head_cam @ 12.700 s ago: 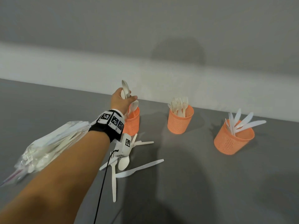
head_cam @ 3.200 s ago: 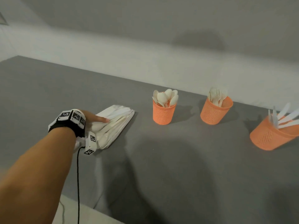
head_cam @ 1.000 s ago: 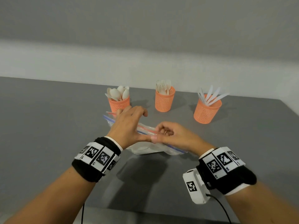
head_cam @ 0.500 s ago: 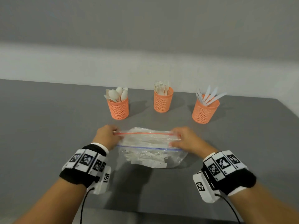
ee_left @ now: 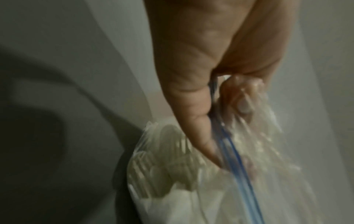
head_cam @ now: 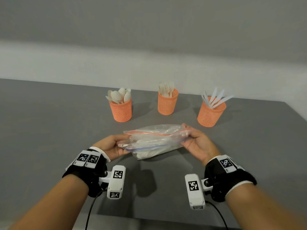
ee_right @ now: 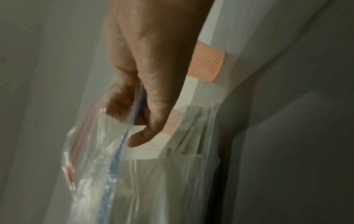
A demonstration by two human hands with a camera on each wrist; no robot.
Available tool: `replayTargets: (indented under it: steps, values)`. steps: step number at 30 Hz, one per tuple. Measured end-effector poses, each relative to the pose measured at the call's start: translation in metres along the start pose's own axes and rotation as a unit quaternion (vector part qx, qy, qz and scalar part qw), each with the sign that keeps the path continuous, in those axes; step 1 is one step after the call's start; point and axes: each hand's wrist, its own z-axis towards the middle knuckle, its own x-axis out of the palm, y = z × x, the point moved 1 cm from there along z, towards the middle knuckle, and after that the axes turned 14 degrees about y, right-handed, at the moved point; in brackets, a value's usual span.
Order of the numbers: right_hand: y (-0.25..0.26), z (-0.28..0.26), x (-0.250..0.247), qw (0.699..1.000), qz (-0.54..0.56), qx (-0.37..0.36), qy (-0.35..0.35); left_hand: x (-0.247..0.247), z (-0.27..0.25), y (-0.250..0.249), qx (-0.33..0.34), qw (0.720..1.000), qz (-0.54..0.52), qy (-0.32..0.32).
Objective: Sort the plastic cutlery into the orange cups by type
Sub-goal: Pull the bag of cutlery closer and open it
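Observation:
Both hands hold a clear zip bag (head_cam: 154, 140) of white plastic cutlery just above the grey table (head_cam: 49, 122). My left hand (head_cam: 116, 144) pinches the bag's left end (ee_left: 226, 151), thumb over the blue zip strip. My right hand (head_cam: 191, 138) pinches the right end (ee_right: 122, 136). Forks show through the plastic in the left wrist view. Behind stand three orange mesh cups: the left cup (head_cam: 122, 110) holds spoons, the middle cup (head_cam: 167, 103) forks, the right cup (head_cam: 211, 112) knives.
A pale wall band (head_cam: 149, 67) runs behind the table. The table's right edge (head_cam: 295, 113) slants close to the knife cup. An orange cup (ee_right: 206, 66) shows behind my right hand in the right wrist view.
The bag has been lifted off the table and turned, its red and blue zip strips pulled apart. Both hands rotated palm-up at its ends. Earlier my left hand fetched the bag from the table's left.

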Motion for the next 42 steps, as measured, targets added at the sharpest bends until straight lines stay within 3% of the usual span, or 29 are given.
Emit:
replayTargets:
  steps: [7,10,11,12,13,14,16,18,20,22,24,26,28,30,32,35,37,40,42]
  values:
    - [-0.011,-0.001,-0.010,0.976,-0.131,0.150,-0.088,0.014,0.023,-0.010,0.029,0.997,-0.054,-0.037]
    - [-0.009,0.003,-0.009,0.960,-0.194,0.137,-0.150,0.011,0.035,-0.002,0.091,0.988,0.055,-0.111]
    - [-0.006,0.004,-0.009,0.936,-0.290,0.112,-0.166,0.009,0.037,0.001,0.136,0.972,0.121,-0.145]
    - [-0.003,0.005,-0.009,0.888,-0.417,0.065,-0.184,0.008,0.039,0.003,0.173,0.954,0.189,-0.156]
    - [0.000,0.005,-0.005,0.822,-0.536,-0.011,-0.193,0.011,0.038,0.004,0.200,0.935,0.251,-0.148]
    - [0.002,0.004,0.003,0.770,-0.604,-0.101,-0.178,0.013,0.038,0.006,0.211,0.917,0.312,-0.131]
    - [0.001,0.002,0.026,0.733,-0.641,-0.212,-0.081,0.015,0.036,0.007,0.193,0.863,0.454,-0.113]
    - [-0.009,0.006,0.040,0.714,-0.676,-0.177,0.043,0.019,0.036,0.008,0.144,0.798,0.576,-0.104]
    - [-0.024,0.014,0.038,0.654,-0.746,-0.057,0.109,0.021,0.037,0.008,0.092,0.780,0.614,-0.077]
    - [-0.034,0.021,0.027,0.564,-0.820,0.039,0.091,0.024,0.036,0.007,0.048,0.774,0.629,-0.048]
    - [-0.037,0.025,0.022,0.515,-0.853,0.068,0.046,0.023,0.037,0.007,0.009,0.765,0.643,-0.031]
    - [-0.038,0.029,0.019,0.468,-0.880,0.079,0.039,0.022,0.039,0.007,-0.013,0.769,0.638,-0.045]
    - [-0.042,0.032,0.021,0.399,-0.909,0.100,0.058,0.019,0.041,0.008,-0.010,0.778,0.624,-0.067]
    - [-0.046,0.034,0.021,0.373,-0.921,0.100,0.057,0.016,0.041,0.008,0.001,0.792,0.607,-0.064]
    - [-0.051,0.034,0.020,0.388,-0.918,0.065,0.052,0.011,0.042,0.006,0.030,0.830,0.556,-0.027]
    - [-0.057,0.029,0.013,0.398,-0.913,-0.011,0.088,0.004,0.041,0.007,0.070,0.912,0.403,0.001]
    - [-0.057,0.029,0.007,0.414,-0.902,-0.053,0.113,0.001,0.043,0.011,0.077,0.950,0.303,0.015]
    - [-0.053,0.032,0.008,0.426,-0.895,-0.037,0.123,0.005,0.047,0.012,0.086,0.975,0.202,0.023]
    - [-0.054,0.035,0.008,0.408,-0.905,-0.034,0.111,0.012,0.048,0.008,0.089,0.980,0.173,0.046]
